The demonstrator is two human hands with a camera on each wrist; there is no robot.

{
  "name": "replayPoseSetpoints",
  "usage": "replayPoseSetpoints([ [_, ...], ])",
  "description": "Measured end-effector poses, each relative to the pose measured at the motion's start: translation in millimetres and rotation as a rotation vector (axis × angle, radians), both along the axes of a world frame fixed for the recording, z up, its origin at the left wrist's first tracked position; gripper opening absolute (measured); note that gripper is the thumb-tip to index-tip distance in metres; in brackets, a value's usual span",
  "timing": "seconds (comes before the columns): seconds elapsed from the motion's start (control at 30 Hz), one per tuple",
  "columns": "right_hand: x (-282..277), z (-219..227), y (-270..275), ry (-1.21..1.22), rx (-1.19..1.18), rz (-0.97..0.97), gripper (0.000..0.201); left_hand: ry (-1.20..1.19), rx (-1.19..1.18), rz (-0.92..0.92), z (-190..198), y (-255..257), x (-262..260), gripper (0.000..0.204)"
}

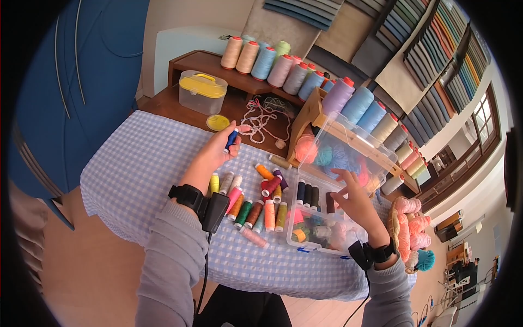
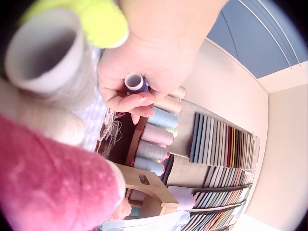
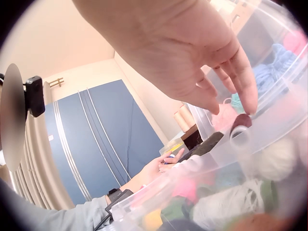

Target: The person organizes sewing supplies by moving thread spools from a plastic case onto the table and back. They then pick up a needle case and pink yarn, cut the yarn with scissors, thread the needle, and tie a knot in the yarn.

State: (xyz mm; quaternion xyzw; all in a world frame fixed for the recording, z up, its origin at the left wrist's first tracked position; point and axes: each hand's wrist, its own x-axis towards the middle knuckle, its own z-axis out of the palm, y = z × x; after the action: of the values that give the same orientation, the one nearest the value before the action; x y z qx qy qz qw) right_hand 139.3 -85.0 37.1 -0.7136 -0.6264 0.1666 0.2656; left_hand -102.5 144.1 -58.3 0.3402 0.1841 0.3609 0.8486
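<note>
The left hand (image 1: pixel 220 144) has curled fingers, while the right hand (image 1: pixel 355 199) (palm down) bends its fingers loosely apart.

Wall (image 1: pixel 188 16): pale beige, rising behind the desk
Swatches (image 1: pixel 400 32): muted and coloured rows, hung along the wall
Blue panel (image 1: pixel 103 60): tall, crossed by slim silvery strips
Curtain (image 3: pixel 53 159): beige, hanging in folds beside the blue panel
Desk (image 1: pixel 163 98): brown wood, with a raised shelf (image 1: pixel 190 62)
Floor (image 1: pixel 87 261): pinkish tan
Window (image 1: pixel 483 117): small panes in a brown frame
Light: bright, whitish at the panes
</note>
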Motion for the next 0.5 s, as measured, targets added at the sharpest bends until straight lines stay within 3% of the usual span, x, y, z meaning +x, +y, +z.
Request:
replayPoseSetpoints([
  [0.07, -10.8, 5.6, -0.3, -0.273, 0.155, 0.060, 0.039, 0.014, -0.004, 0.009, -0.8, 0.7, 0.1, 0.042],
  [0.2, -50.0, 18.2, 1.7, -0.271, 0.144, 0.191, 0.035, -0.004, 0.007, -0.005, -4.8, 2.8, 0.3, 0.040],
  [0.27, -69.8, 20.9, 3.9, -0.308, 0.164, 0.434, 0.032, -0.012, 0.011, -0.004, -4.4, 2.2, 1.4, 0.041],
  [0.4, -92.5, 7.4, 12.9, -0.341, 0.130, 0.564, 0.026, -0.007, 0.017, -0.007, -5.1, 4.1, 0.1, 0.039],
  [0.5, -99.4, -3.5, 19.7, -0.503, -0.006, 0.628, 0.018, -0.008, 0.025, -0.010, -6.9, 5.8, 0.6, 0.038],
])
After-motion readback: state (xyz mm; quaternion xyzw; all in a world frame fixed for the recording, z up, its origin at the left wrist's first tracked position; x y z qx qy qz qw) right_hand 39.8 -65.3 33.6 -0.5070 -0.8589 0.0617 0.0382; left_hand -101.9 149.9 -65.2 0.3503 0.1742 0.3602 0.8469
